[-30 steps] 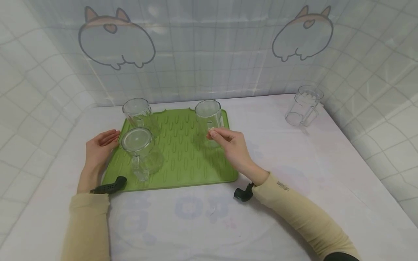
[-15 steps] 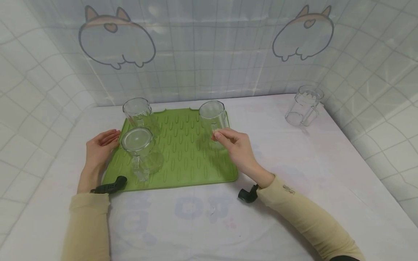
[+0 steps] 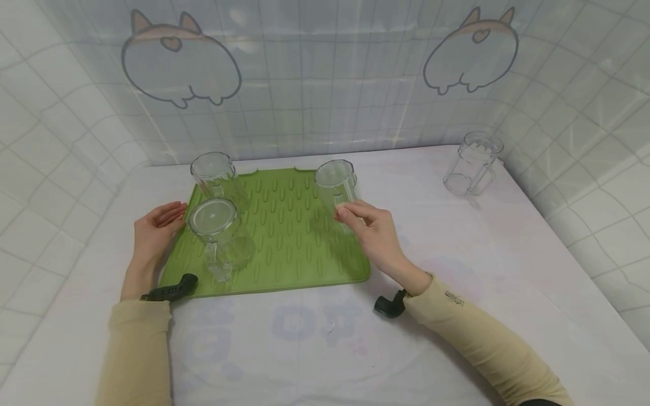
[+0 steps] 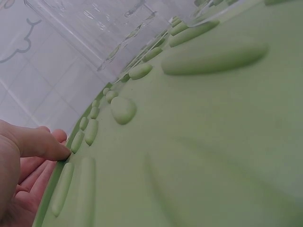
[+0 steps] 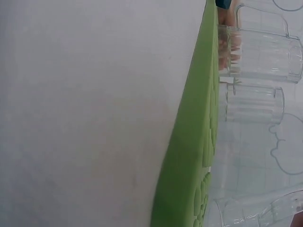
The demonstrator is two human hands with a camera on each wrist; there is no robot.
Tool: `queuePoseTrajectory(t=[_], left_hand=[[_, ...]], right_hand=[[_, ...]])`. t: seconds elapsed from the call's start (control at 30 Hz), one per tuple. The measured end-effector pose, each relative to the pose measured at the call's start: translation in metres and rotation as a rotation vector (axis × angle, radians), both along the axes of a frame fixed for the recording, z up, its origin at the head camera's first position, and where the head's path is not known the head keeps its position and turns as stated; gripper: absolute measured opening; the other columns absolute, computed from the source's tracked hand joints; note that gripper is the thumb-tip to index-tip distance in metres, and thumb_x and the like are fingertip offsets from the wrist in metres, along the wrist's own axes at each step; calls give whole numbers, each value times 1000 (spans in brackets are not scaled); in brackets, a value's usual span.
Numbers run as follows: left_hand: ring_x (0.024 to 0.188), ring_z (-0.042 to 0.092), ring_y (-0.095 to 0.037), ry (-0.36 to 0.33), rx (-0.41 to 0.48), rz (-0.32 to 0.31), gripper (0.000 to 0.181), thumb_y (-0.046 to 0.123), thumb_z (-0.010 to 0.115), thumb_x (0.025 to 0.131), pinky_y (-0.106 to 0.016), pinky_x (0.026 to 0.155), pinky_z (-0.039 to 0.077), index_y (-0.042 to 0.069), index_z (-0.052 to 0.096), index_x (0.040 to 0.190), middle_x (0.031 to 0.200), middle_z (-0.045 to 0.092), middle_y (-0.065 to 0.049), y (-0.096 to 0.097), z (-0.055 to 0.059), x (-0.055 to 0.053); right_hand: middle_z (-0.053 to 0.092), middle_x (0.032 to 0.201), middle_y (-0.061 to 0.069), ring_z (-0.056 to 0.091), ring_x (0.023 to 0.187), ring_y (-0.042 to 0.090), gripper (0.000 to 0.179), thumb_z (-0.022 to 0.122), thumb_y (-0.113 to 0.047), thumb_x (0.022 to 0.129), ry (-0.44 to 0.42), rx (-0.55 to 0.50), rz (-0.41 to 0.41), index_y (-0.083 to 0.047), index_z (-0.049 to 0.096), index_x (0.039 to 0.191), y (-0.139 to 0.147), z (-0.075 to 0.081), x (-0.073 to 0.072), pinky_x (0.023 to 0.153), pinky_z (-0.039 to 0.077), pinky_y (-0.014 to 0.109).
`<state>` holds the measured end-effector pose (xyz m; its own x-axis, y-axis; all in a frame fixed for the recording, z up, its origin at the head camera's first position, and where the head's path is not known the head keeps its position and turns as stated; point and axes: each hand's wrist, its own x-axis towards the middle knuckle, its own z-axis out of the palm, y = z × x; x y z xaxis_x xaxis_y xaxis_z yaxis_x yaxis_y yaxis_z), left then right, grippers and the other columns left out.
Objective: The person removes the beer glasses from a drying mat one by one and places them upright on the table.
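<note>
My right hand (image 3: 373,231) pinches a clear glass mug (image 3: 335,180) by its handle side at the right part of the green ribbed mat (image 3: 284,248). That mug leans slightly, its lower part partly covered by my fingers. Beside the mat's left edge lies my left hand (image 3: 157,228), and in the left wrist view its thumb (image 4: 45,144) touches the mat's rim while the other fingers stay outside it. Two more glass mugs stand on the mat's left side, a back mug (image 3: 210,169) and an upside-down front mug (image 3: 215,220), handle toward me.
A further glass mug (image 3: 472,163) stands on the white cloth (image 3: 437,225) at the back right, near the tiled side wall (image 3: 584,141). Behind the mat rises a wall sheet (image 3: 325,84) printed with cartoon animals. Dark wrist cameras sit at both cuffs.
My right hand has shifted a little to the right and toward me, carrying the mug with it, and the mug leans more. My left hand stays where it was.
</note>
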<state>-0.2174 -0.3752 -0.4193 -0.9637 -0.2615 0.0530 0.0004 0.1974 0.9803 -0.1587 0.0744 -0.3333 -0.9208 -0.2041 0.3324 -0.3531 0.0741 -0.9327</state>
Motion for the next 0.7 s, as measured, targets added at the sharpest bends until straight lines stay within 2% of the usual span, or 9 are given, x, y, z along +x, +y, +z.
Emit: queuePoseTrajectory(t=[0.5, 0.57, 0.7], left_hand=[[99, 60, 3, -3, -13, 7, 48, 4, 65, 87, -6, 82, 48, 1, 50, 132, 129, 59, -6, 2, 0, -2], [98, 60, 3, 1, -2, 6, 48, 4, 66, 86, -7, 82, 49, 0, 50, 132, 128, 60, -5, 2, 0, -2], [95, 61, 4, 14, -2, 17, 48, 5, 67, 86, -7, 81, 49, -2, 51, 130, 122, 63, -2, 1, 0, -3]], right_hand=[[66, 91, 19, 63, 90, 28, 16, 58, -1, 91, 126, 73, -12, 6, 69, 100, 2, 3, 5, 92, 50, 43], [67, 91, 14, 63, 90, 22, 16, 59, -5, 92, 154, 78, -13, 1, 71, 100, 3, -5, 0, 91, 50, 37], [68, 89, 10, 62, 88, 18, 15, 60, -6, 91, 186, 96, -25, -1, 72, 99, 3, -8, -1, 86, 50, 30]])
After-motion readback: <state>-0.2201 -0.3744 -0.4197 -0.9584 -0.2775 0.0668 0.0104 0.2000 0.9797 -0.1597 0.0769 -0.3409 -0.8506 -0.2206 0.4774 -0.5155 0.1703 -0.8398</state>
